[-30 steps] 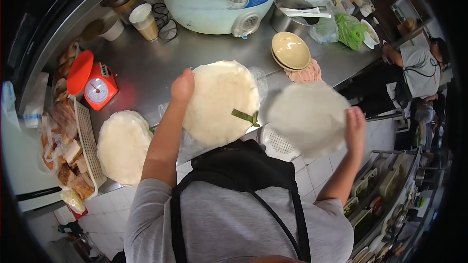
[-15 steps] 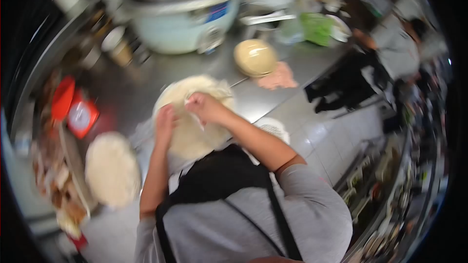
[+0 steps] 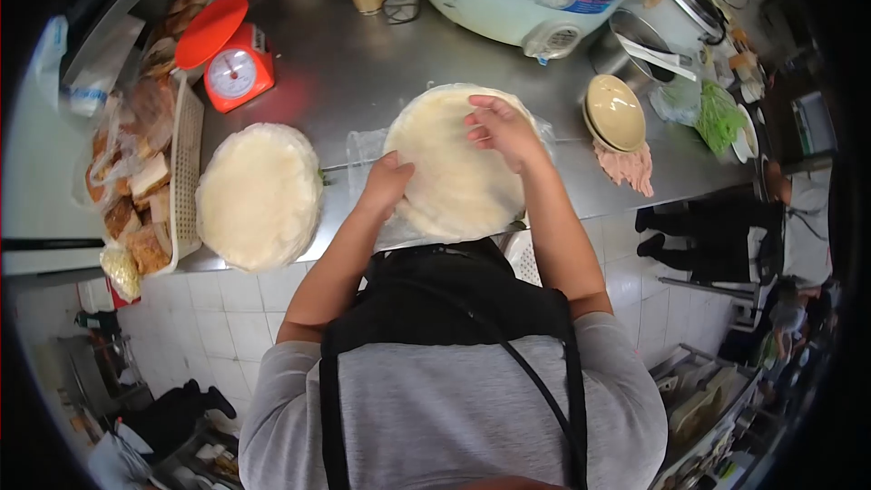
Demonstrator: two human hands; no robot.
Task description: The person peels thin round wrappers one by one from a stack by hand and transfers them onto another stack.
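Observation:
A round stack of thin, pale wrappers [image 3: 445,204] lies on clear plastic on the steel counter in front of me. My left hand [image 3: 388,183] is at the stack's left edge, thumb on top and fingers curled; what it grips, if anything, is hidden. Over the upper right part of the stack is my right hand [image 3: 505,132], its fingers apart and nothing visible in them. To the left, a second round pale stack [image 3: 259,197] sits near the counter's front edge.
Far left are a red scale [image 3: 238,73] and a plastic basket [image 3: 188,163] beside bread-like pieces. A large pale-blue cooker [image 3: 508,0] stands behind. Right are a tan bowl [image 3: 616,113], a pink cloth [image 3: 628,169] and greens [image 3: 719,118]. A person [image 3: 803,227] stands farther right.
My hands were close together over the stack, the right pinching something thin and white. They have moved apart and the right has opened. The whole view has turned and sharpened.

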